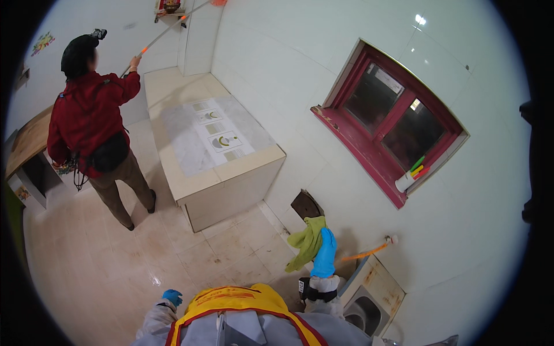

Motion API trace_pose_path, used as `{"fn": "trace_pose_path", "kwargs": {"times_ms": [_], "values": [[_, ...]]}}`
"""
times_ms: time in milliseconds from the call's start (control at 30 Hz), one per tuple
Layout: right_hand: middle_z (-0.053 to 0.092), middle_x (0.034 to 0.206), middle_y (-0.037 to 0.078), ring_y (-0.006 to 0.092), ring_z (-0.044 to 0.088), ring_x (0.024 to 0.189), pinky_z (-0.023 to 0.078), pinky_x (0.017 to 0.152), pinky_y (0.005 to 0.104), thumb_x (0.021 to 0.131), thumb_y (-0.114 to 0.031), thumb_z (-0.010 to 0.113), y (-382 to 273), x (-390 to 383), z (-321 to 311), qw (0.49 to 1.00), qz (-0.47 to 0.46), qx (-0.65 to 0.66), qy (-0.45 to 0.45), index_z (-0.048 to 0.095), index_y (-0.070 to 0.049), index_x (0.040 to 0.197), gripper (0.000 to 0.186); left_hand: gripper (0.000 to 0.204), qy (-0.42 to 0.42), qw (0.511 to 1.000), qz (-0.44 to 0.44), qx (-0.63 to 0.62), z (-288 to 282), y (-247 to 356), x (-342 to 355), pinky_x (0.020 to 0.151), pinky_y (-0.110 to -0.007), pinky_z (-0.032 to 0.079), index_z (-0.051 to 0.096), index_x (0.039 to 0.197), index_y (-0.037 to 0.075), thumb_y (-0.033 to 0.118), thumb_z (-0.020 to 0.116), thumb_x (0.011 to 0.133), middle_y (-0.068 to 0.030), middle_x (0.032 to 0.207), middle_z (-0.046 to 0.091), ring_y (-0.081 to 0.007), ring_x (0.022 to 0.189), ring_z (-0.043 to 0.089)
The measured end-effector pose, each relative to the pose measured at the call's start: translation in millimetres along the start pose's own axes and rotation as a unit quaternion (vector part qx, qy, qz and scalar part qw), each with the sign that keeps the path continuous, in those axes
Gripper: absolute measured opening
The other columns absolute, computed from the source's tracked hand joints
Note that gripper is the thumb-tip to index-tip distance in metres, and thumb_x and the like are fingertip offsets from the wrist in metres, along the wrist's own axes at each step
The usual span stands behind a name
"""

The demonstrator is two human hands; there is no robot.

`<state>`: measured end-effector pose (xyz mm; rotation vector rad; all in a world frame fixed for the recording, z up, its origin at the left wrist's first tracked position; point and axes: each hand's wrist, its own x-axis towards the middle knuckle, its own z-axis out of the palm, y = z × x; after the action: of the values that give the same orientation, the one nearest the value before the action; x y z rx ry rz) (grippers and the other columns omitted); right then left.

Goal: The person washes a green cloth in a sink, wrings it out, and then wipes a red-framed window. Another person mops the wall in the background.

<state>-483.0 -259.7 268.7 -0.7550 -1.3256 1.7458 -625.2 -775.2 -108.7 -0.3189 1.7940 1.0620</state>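
My right hand [325, 254], in a blue glove, stretches forward to the wall and grips a green cloth [307, 242]. The cloth hangs in folds left of the glove, and its upper end meets the lower edge of a dark brown hatch or opening [306, 205] low in the wall. At the lower left, my left hand [172, 297], also blue-gloved, is held out beside my body over the floor. Its fingers look loosely apart, with nothing seen in them. A yellow apron with red edging [228, 297] covers my front.
An orange hose [365, 252] runs from a wall tap right of my hand, above a stained sink [385, 288]. Ahead stands a tiled counter [231, 196]. A red-framed window [378, 135] holds a cup of markers [405, 181]. Another person [95, 127] raises a long pole.
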Motion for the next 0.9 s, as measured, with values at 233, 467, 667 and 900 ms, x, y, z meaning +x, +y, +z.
{"fn": "trace_pose_path", "kwargs": {"times_ms": [233, 467, 667, 900], "values": [[0.067, 0.113, 0.008, 0.0183, 0.065, 0.096, 0.053, 0.086, 0.0324, 0.1, -0.024, 0.054, -11, -12, -5, 0.999, -0.041, 0.006, -0.008, 0.062, -0.001, 0.122, 0.033, 0.029, -0.139, 0.89, 0.22, 0.374, -16, -6, 14, 0.073, -0.04, 0.057, 0.066, 0.115, 0.004, 0.018, 0.047, 0.099, -0.0194, 0.096, 0.073, -0.0289, 0.082, 0.072], [0.058, 0.134, 0.014, 0.0287, 0.059, 0.117, 0.048, 0.102, 0.0438, 0.104, -0.031, 0.047, -12, 36, -97, 0.986, 0.079, 0.137, 0.043, 0.048, -0.002, 0.139, 0.046, 0.033, -0.151, 0.837, 0.118, 0.512, 7, 38, 56, 0.083, -0.038, 0.057, 0.061, 0.126, 0.006, 0.016, 0.045, 0.099, -0.0155, 0.109, 0.072, -0.0257, 0.094, 0.071], [0.045, 0.147, 0.014, 0.0304, 0.05, 0.13, 0.044, 0.109, 0.0453, 0.105, -0.035, 0.041, -3, 54, -147, 0.963, 0.083, 0.258, 0.001, 0.037, -0.006, 0.148, 0.052, 0.026, -0.129, 0.717, 0.301, 0.616, 79, 136, 78, 0.072, -0.034, 0.058, 0.069, 0.114, 0.01, 0.018, 0.049, 0.098, -0.0109, 0.094, 0.075, -0.0223, 0.081, 0.072], [0.043, 0.15, 0.012, 0.0304, 0.045, 0.134, 0.037, 0.113, 0.0464, 0.105, -0.034, 0.041, -31, 87, -191, 0.973, 0.031, 0.229, 0.006, 0.036, -0.006, 0.148, 0.052, 0.027, -0.117, 0.965, 0.083, 0.222, 201, 246, 95, 0.072, -0.036, 0.057, 0.072, 0.103, 0.003, 0.022, 0.059, 0.089, -0.0144, 0.09, 0.072, -0.0248, 0.076, 0.071]]}}
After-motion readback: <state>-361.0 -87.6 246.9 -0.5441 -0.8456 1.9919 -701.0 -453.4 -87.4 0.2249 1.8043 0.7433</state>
